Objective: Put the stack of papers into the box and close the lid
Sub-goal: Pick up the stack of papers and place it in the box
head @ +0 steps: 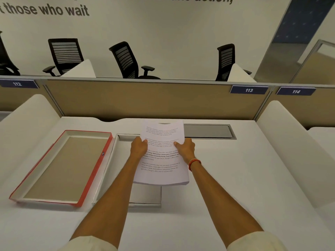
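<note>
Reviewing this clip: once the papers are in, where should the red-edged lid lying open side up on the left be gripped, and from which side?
A judgement: grip the red-edged lid by its two long rims, one hand each, coming from above. It lies upturned, so the rims stand exposed for fingers to hook. It is wide and shallow, so a one-corner grip would likely tilt it. It must be flipped over before it goes onto the box beside it.

White desk (235, 178), tan partition (137, 98), 3 black chairs (126, 60) behind, lettered wall (163, 29).
</note>
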A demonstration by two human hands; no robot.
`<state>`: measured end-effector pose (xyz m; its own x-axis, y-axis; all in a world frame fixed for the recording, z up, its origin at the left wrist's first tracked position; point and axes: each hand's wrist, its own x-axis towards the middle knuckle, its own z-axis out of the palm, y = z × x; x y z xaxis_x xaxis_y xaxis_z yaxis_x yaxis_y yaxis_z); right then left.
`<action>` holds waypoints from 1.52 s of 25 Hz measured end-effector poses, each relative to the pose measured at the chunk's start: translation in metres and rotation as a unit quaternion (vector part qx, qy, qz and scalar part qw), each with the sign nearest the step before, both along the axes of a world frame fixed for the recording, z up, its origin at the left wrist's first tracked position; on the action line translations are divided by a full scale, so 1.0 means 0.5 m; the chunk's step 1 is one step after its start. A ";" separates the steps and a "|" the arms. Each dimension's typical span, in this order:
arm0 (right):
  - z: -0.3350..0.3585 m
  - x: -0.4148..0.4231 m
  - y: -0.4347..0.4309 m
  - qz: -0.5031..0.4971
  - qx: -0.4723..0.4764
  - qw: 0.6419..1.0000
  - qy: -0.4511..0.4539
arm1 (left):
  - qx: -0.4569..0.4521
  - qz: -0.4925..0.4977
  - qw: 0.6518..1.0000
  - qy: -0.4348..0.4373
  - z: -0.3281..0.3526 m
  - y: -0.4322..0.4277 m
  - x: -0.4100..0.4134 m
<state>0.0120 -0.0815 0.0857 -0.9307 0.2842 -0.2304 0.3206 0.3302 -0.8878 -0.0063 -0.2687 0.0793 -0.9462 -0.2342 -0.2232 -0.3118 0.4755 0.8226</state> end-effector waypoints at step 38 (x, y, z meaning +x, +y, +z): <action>-0.173 -0.047 -0.258 0.040 0.070 0.988 -0.130 | -0.002 0.053 0.995 -0.080 -0.185 -0.229 -0.032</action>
<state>-0.0116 -0.2106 -0.0007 -0.8658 0.2573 -0.4291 0.5000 0.4772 -0.7227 -0.0222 -0.3832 -0.0133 -0.8683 -0.3319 -0.3685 -0.4876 0.4359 0.7565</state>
